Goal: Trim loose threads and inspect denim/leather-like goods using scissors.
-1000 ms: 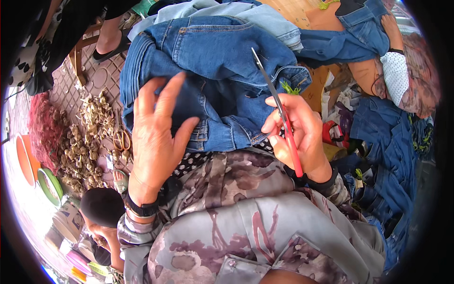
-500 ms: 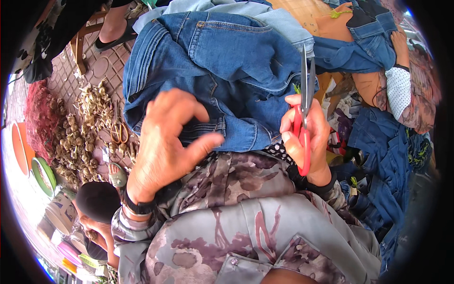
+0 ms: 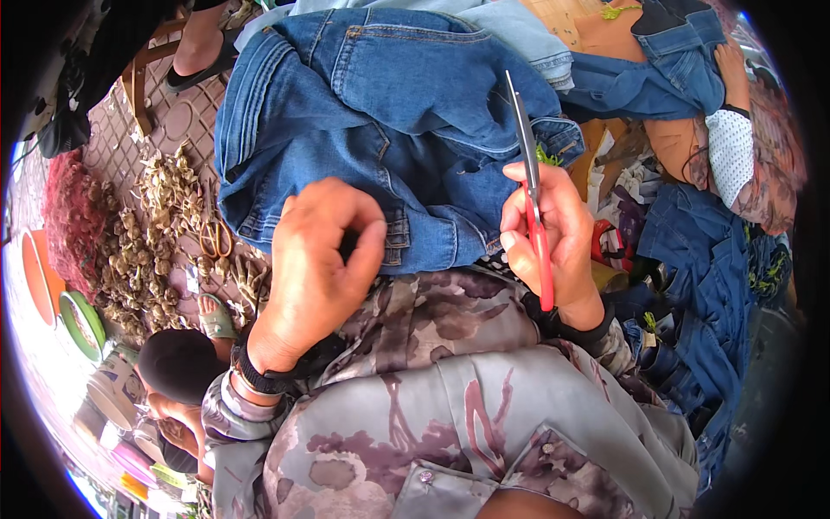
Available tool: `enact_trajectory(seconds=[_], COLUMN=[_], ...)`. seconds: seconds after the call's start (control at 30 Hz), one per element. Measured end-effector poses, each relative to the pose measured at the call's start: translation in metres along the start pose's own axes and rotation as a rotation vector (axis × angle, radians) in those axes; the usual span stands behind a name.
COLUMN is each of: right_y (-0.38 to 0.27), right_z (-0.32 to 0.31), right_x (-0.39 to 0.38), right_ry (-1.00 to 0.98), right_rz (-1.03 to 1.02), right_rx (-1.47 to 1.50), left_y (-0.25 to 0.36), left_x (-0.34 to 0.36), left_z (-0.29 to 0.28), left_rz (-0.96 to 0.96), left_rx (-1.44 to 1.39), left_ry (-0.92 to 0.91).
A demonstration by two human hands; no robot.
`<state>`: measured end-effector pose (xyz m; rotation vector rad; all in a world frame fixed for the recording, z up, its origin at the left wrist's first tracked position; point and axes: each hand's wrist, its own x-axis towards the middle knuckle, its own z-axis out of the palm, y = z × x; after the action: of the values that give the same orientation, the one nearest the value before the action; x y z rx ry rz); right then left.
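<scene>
A pair of blue jeans (image 3: 415, 82) lies bunched across my lap, with its back pocket and stitched seams facing up. My right hand (image 3: 558, 233) grips red-handled scissors (image 3: 526, 138) at the jeans' right side. Their blades point up and away, closed together. Over the near left part of the jeans, my left hand (image 3: 324, 251) is closed, thumb and forefinger brought together in a pinch. Whatever lies between those fingertips is too small or hidden to make out. A bit of green thread (image 3: 546, 156) shows on the jeans just beyond my right hand.
Light-blue denim (image 3: 519, 35) lies beyond the jeans. To the right, another person's hand (image 3: 731, 78) rests on more jeans, above a denim heap (image 3: 692, 259). Garlic bulbs (image 3: 143, 268), a second pair of scissors (image 3: 216, 240) and a red net sack (image 3: 73, 216) lie left on the paving.
My left hand has gone from spread thumb and fingers to a pinch. The scissors' blades have closed and swung left, and the jeans have shifted slightly.
</scene>
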<state>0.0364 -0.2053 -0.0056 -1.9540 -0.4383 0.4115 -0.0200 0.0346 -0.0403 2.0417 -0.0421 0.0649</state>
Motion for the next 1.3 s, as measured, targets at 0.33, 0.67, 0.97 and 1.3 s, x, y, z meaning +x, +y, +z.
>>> enact_trajectory(seconds=[0.33,0.67,0.97,1.3], right_y=[0.008,0.025,0.022,0.114], right_z=[-0.004,-0.017,-0.046,-0.075], right_x=[-0.003,-0.005,-0.013,-0.064], right_ry=[0.016,-0.171,0.069,0.498], right_rz=[-0.062,0.133,-0.097,0.253], right_rx=[0.046,0.377,0.250,-0.059], left_y=[-0.017,-0.012,-0.017,-0.006], left_x=[-0.007,0.027,0.031,0.024], left_z=[-0.003,-0.008,0.005,0.012], left_rz=[-0.280,-0.118,-0.082,-0.149], left_rx=[-0.445,0.148,0.337,0.519], left_ry=[0.204,0.016,0.094,0.155])
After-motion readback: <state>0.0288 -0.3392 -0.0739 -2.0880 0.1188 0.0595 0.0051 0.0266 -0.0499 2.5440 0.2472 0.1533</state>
